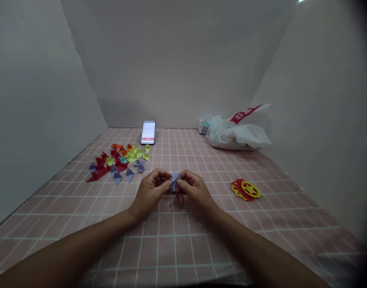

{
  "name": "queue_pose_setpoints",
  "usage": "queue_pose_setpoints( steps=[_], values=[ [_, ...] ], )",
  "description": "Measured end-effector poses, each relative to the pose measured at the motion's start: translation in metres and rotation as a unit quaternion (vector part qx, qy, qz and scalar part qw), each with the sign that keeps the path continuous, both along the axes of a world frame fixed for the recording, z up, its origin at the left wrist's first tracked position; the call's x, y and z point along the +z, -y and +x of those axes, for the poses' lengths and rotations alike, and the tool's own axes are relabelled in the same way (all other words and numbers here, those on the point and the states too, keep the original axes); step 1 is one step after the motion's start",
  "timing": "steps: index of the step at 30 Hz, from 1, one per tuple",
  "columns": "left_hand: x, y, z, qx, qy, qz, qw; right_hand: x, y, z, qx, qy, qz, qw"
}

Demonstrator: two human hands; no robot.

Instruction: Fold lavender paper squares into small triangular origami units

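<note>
A small piece of folded purple paper point(175, 177) is pinched between my two hands, just above the middle of the table. My left hand point(153, 189) grips its left side between thumb and fingers. On the right side, my right hand point(196, 190) holds it the same way. Fingers cover much of the paper, so its full shape is hidden. Off to the left lie several folded paper pieces: red ones point(101, 172), orange ones point(122, 150), yellow ones point(132, 155) and purple ones point(117, 177).
The table has a pink cloth with a white grid point(171, 256). A lit phone point(148, 133) stands at the back. White plastic bags point(239, 134) and a small box point(203, 126) sit back right. Yellow and red cutout discs point(246, 189) lie right. Pale walls enclose the table.
</note>
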State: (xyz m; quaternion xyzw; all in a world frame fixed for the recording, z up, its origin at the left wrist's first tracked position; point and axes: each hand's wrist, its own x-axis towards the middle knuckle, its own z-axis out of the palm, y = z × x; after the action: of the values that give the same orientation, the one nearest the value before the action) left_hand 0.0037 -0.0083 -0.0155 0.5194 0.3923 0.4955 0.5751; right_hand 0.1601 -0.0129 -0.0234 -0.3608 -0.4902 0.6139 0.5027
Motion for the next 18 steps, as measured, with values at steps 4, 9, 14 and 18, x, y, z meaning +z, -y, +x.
queue_pose_setpoints(
  steps=[4,9,14,18],
  values=[
    [0.0003,0.0023,-0.0001,0.012,-0.029,0.026,0.999,-0.0012,0.0008,-0.0014,0.010,-0.027,-0.014,0.999],
    [-0.0003,0.0034,0.0002,0.031,-0.046,0.068,0.996,-0.0031,0.0011,-0.0020,0.009,-0.044,-0.019,0.999],
    [-0.0005,0.0034,-0.0003,0.027,-0.044,0.080,0.995,-0.0028,0.0019,-0.0018,0.013,-0.054,-0.016,0.998],
    [0.0011,0.0039,-0.0004,0.024,-0.041,0.072,0.996,-0.0022,0.0018,-0.0023,0.013,-0.058,-0.012,0.998]
  ],
)
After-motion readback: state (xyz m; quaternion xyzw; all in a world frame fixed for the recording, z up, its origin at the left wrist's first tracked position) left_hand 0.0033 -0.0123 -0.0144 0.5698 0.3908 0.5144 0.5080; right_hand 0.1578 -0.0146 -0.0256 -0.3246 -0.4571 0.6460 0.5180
